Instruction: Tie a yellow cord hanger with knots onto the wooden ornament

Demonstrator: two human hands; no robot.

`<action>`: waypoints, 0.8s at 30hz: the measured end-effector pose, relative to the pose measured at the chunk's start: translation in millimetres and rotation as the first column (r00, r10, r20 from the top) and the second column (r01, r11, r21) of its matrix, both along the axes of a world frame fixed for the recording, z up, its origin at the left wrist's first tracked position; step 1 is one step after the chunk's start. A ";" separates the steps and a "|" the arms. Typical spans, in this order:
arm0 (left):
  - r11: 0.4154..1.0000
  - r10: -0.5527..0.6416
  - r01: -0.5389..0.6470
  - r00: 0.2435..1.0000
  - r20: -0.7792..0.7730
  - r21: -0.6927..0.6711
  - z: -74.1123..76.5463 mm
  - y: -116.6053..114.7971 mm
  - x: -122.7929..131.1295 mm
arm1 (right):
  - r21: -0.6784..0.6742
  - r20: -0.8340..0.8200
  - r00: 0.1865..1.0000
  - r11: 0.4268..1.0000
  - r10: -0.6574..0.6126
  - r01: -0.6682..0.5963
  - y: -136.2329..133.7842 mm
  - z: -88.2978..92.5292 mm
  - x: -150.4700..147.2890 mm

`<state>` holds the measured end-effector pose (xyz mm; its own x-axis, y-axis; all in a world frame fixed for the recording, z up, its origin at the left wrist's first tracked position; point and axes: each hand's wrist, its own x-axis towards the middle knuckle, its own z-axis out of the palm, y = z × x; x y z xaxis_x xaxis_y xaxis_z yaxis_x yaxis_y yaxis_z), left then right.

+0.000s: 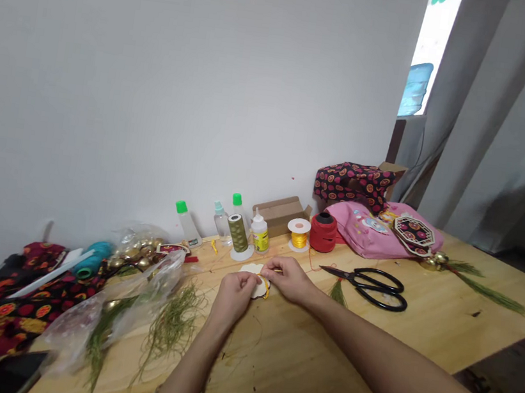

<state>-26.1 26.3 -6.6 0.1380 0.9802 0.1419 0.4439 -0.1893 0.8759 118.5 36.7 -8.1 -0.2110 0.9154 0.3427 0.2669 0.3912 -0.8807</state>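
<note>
Just above the wooden table, my left hand (236, 296) is closed on a pale, scalloped flat piece (257, 290), its fingertips pressed on the face. Yellow cord (266, 292) runs along the right side of that piece. My right hand (291, 280) comes in from the right, thumb and finger pinched together on the cord. The exact grip of the fingertips is small and partly hidden. Behind the hands stand a spool of olive thread (237, 234) and a white glue bottle with a yellow label (260, 233).
Black-handled scissors (379, 288) lie to the right, beside a small green tassel (339, 291). A yellow cord spool (299, 235) and red thread cone (323, 233) stand at the back. A pink bag (359, 232) carries an octagonal ornament (413, 234). Loose green threads (173, 320) lie left.
</note>
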 end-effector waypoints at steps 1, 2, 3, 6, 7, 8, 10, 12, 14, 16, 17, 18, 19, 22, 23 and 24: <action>1.000 0.000 0.000 1.000 0.010 -0.002 -0.2 0.2 -0.3 | -0.012 -0.015 1.000 1.000 -0.002 0.002 0.7 -1.4 -0.4; 1.000 -0.001 0.001 1.000 0.020 -0.003 0.0 0.2 -0.8 | -0.021 -0.029 1.000 1.000 -0.005 0.004 1.4 -2.6 -0.7; 1.000 -0.004 0.004 1.000 0.031 -0.004 0.5 0.0 -1.4 | -0.028 -0.040 0.999 1.000 -0.008 0.007 1.9 -3.4 -0.8; 1.000 -0.027 0.027 0.997 0.076 0.001 3.2 -1.8 -4.2 | -0.030 -0.052 0.999 0.999 -0.014 0.012 2.8 -3.7 -0.7; 0.999 -0.038 0.038 0.995 0.094 0.001 4.0 -2.4 -5.2 | -0.026 -0.049 0.999 1.000 -0.013 0.011 2.7 -3.3 -0.6; 0.999 -0.047 0.047 0.993 0.112 -0.002 4.5 -3.0 -5.9 | -0.019 -0.043 0.999 1.000 -0.011 0.011 2.5 -2.9 -0.5; 0.998 -0.063 0.066 0.987 0.146 -0.016 4.8 -3.7 -6.6 | 0.003 -0.027 1.000 1.000 -0.013 0.013 1.8 -1.8 0.0; 0.996 -0.081 0.088 0.981 0.174 -0.033 4.5 -3.9 -5.9 | 0.034 -0.003 1.000 0.999 -0.022 0.022 0.8 -0.3 0.7; 0.993 -0.100 0.111 0.975 0.197 -0.047 4.2 -4.1 -4.4 | 0.071 0.029 0.999 0.997 -0.033 0.031 -0.5 1.6 1.5; 0.990 -0.115 0.130 0.970 0.215 -0.056 4.3 -4.5 -2.5 | 0.107 0.065 0.997 0.994 -0.042 0.035 -1.8 3.5 2.1; 0.989 -0.120 0.136 0.967 0.223 -0.059 4.4 -4.8 -1.7 | 0.124 0.082 0.996 0.992 -0.047 0.037 -2.4 4.3 2.4; 0.988 -0.123 0.141 0.965 0.230 -0.061 4.6 -5.1 -1.0 | 0.140 0.098 0.994 0.989 -0.053 0.039 -3.0 4.8 2.6; 0.988 -0.125 0.144 0.963 0.238 -0.063 4.7 -5.4 -0.5 | 0.155 0.113 0.992 0.987 -0.061 0.043 -3.5 5.1 2.7; 0.986 -0.124 0.147 0.958 0.258 -0.073 4.6 -5.9 0.3 | 0.191 0.150 0.985 0.980 -0.089 0.060 -4.2 4.3 2.9; 0.986 -0.122 0.147 0.956 0.266 -0.078 4.4 -6.0 0.5 | 0.200 0.160 0.982 0.978 -0.100 0.067 -4.2 3.7 2.8; 0.986 -0.120 0.148 0.954 0.273 -0.083 4.2 -6.1 0.6 | 0.206 0.169 0.979 0.976 -0.110 0.074 -3.9 3.1 2.8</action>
<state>-25.5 20.2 -2.4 0.2399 0.9664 0.0926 0.1685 -0.1354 0.9763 121.2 32.7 -4.9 -0.2035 0.8515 0.4833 0.4558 0.5193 -0.7229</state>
